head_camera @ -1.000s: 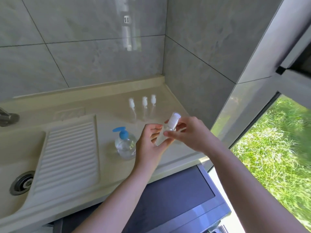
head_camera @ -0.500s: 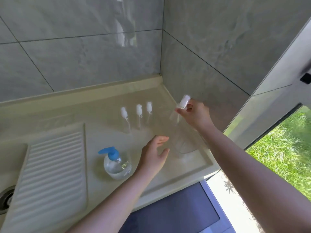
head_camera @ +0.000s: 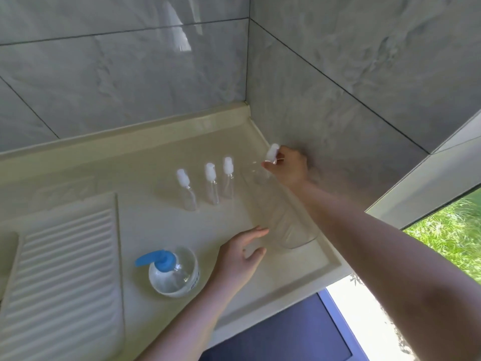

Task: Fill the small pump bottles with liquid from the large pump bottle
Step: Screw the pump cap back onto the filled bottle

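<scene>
The large pump bottle (head_camera: 173, 272), clear with a blue pump head, stands near the front of the cream counter (head_camera: 145, 157). Three small clear bottles with white pump tops stand in a row behind it: the left small bottle (head_camera: 187, 190), the middle small bottle (head_camera: 212, 185) and the right small bottle (head_camera: 228, 178). My right hand (head_camera: 289, 166) pinches a fourth small bottle (head_camera: 269, 158) by its neck at the row's right end, next to the side wall. Whether its base touches the counter I cannot tell. My left hand (head_camera: 240, 254) hovers with relaxed fingers to the right of the large bottle, holding nothing.
A ribbed drainboard (head_camera: 65, 269) fills the left of the counter. Grey tiled walls (head_camera: 130, 74) meet in a corner behind the row. The counter's raised rim (head_camera: 330, 259) runs along the right edge. A dark appliance top (head_camera: 286, 334) lies below, and grass (head_camera: 447, 230) shows outside.
My right hand has carried the fourth small bottle from in front of me out to the right end of the row. My left hand let go of it and stayed low near the large bottle.
</scene>
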{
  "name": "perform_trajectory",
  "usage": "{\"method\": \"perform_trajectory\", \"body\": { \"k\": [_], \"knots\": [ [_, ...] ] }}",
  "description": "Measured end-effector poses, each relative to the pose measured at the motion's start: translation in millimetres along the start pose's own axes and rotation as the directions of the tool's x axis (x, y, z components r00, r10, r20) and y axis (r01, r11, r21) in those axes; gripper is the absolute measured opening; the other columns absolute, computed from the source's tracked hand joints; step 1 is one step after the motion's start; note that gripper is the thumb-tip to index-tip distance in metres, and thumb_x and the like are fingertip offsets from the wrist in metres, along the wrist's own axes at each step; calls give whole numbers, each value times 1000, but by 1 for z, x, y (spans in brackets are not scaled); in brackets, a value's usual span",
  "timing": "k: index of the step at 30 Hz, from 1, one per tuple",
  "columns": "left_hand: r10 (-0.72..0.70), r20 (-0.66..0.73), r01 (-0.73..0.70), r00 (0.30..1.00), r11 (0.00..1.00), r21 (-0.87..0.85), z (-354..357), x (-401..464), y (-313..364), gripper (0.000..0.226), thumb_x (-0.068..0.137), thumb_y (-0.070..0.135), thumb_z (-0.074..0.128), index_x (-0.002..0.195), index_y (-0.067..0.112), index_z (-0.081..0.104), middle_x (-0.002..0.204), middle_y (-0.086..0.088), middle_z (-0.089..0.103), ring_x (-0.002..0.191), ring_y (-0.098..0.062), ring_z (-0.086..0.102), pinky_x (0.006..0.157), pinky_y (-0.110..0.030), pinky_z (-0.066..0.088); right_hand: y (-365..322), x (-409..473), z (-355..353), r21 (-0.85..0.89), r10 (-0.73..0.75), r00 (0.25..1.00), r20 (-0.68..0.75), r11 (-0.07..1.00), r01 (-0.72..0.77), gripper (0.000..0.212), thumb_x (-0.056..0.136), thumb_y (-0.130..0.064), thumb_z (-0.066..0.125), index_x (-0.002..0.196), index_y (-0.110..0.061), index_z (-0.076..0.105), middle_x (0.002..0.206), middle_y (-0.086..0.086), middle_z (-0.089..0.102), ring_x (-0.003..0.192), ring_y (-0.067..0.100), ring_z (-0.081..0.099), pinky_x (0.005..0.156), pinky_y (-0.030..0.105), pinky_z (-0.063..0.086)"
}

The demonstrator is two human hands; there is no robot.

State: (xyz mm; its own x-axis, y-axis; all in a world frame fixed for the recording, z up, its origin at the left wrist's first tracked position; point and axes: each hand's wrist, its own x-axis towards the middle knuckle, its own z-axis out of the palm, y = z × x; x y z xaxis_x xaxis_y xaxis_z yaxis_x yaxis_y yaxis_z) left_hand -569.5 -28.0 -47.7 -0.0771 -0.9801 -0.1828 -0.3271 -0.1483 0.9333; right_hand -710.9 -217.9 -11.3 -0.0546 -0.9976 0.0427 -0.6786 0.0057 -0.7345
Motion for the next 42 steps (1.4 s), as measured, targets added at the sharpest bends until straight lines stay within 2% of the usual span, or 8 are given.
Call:
{"method": "perform_trajectory", "body": {
  "k": [3, 6, 17, 24, 30, 35, 38, 42],
  "knots": [
    [-9, -6, 9, 1000, 1000, -12, 0, 0, 1, 46, 90, 11, 64, 112, 51, 61, 128, 29, 56, 122, 7, 52, 98, -19, 44, -6, 4, 5, -11, -27, 999, 23, 1000, 27, 28, 78, -24, 82, 95, -6, 68, 101, 9, 73, 94, 23, 68, 86, 30, 50],
    [-19, -5, 19, 1000, 999, -33, -1, -1, 1, 46, 92, 11, 63, 111, 52, 62, 132, 25, 57, 123, 6, 52, 101, -21, 45, -10, 10, 8, -21, -58, 998, 27, 998, 58, 25, 78, -20, 81, 96, -7, 68, 105, 10, 72, 98, 25, 68, 88, 34, 52],
    [-53, -30, 51, 998, 997, -66, -10, -4, 3, 44, 93, 8, 58, 113, 47, 66, 122, 28, 64, 117, 3, 58, 101, -21, 46, -6, 16, 8, -11, -28, 999, 27, 1000, 28, 30, 78, -17, 80, 102, -8, 65, 111, 6, 70, 100, 20, 67, 76, 16, 41],
    [-39, -30, 36, 999, 995, -97, -12, -11, 12, 44, 94, 5, 57, 114, 43, 68, 118, 28, 66, 113, 7, 60, 93, -8, 44, -7, 13, 8, 36, -25, 999, 32, 999, 24, 35, 77, -15, 80, 107, -7, 63, 115, 7, 69, 104, 23, 66, 88, 27, 48],
    [-15, -58, 8, 998, 993, -117, -15, -20, 25, 43, 95, 6, 57, 112, 44, 69, 117, 27, 67, 112, 6, 61, 94, -13, 45, -12, 4, -1, 106, -26, 999, 35, 994, 22, 56, 80, -9, 78, 132, -14, 55, 126, 6, 65, 112, 21, 64, 94, 24, 47],
    [9, -82, -18, 997, 994, -108, -12, -33, 38, 42, 94, 6, 57, 109, 44, 70, 114, 26, 68, 109, 5, 62, 95, -16, 46, -20, -6, -10, 54, -48, 999, 6, 997, 48, 64, 83, -12, 75, 141, -19, 48, 131, 7, 61, 120, 24, 59, 101, 32, 46],
    [35, -95, -44, 995, 994, -97, -10, -40, 47, 39, 94, 6, 57, 109, 39, 72, 114, 25, 69, 110, 3, 63, 97, -20, 46, -27, -18, -20, 40, -84, 996, -18, 996, 85, 67, 86, -12, 71, 146, -20, 43, 136, 9, 57, 122, 24, 57, 101, 29, 42],
    [72, -138, -80, 988, 995, -55, -12, -57, 67, 33, 94, 10, 58, 105, 37, 73, 109, 27, 69, 100, 8, 64, 85, -5, 43, -40, -36, -37, -7, -155, 987, -40, 988, 154, 67, 88, -10, 65, 149, -18, 39, 140, 14, 51, 128, 27, 51, 100, 25, 38]
  ]
}}
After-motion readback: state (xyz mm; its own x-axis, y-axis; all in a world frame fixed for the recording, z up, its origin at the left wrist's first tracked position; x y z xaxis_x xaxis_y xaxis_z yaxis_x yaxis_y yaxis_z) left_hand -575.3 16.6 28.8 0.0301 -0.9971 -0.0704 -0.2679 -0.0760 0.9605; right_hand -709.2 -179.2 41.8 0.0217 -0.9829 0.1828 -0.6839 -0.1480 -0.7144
